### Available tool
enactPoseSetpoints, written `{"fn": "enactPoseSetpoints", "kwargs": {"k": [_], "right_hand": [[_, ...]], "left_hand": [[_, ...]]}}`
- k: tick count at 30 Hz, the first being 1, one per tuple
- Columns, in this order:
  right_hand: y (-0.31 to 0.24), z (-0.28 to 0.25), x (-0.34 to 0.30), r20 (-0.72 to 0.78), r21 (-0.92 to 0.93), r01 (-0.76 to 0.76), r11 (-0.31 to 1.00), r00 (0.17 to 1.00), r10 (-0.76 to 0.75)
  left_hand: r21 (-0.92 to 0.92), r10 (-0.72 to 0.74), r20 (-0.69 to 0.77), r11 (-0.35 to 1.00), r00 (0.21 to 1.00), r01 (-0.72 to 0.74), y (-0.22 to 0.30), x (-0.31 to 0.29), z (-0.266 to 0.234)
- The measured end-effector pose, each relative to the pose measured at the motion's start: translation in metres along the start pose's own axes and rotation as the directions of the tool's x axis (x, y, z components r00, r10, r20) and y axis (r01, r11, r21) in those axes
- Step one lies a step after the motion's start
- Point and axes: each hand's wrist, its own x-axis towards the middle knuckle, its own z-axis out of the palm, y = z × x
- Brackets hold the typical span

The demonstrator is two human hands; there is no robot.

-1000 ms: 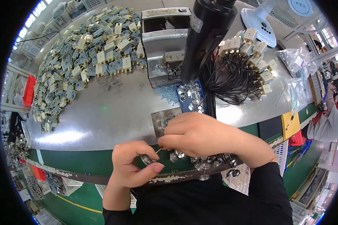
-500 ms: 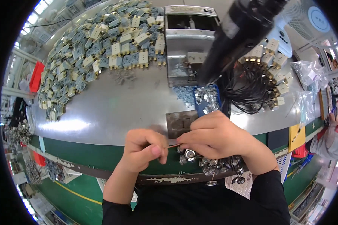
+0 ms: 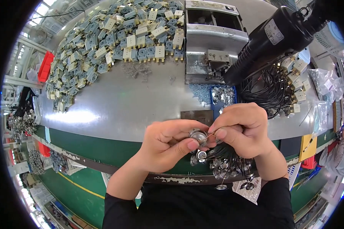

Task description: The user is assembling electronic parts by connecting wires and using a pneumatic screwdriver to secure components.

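My left hand (image 3: 166, 145) is closed round a small round metal cup (image 3: 198, 135), holding it between thumb and fingers with its hollow side up. Beside it, my right hand (image 3: 248, 131) pinches a thin reddish wire (image 3: 210, 134) between thumb and forefinger, its end at the cup's rim. Whether the wire touches the cup I cannot tell. Just below the hands, several similar metal cups (image 3: 221, 168) with dark wires hang in a bunch at the table's green front edge. The right fingers partly hide the wire's length.
Behind the hands are a dark metal plate (image 3: 195, 115) and a blue tray (image 3: 216, 111) of small metal pieces. A black power screwdriver (image 3: 265, 44) hangs over a metal fixture (image 3: 202, 42). Grey and cream socket parts (image 3: 114, 42) are heaped at back left, black cables (image 3: 269, 86) at right.
My left hand has moved right and now grips a metal cup; before, it was at the wire's end. My right hand has shifted slightly right, still pinching the wire. The view has shifted as well.
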Motion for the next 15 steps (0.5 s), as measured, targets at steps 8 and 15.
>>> {"fn": "enactPoseSetpoints", "kwargs": {"k": [8,15], "right_hand": [[-0.015,-0.01,-0.001,0.084,-0.103,-0.038,0.994,0.995,0.047],[-0.029,0.002,-0.002,0.144,-0.208,0.008,0.978,0.989,0.023]], "left_hand": [[0.238,-0.099,0.174,0.97,0.98,0.056,0.019,0.008,-0.009],[0.16,-0.119,0.23,0.984,0.966,0.084,0.013,0.002,-0.007]]}}
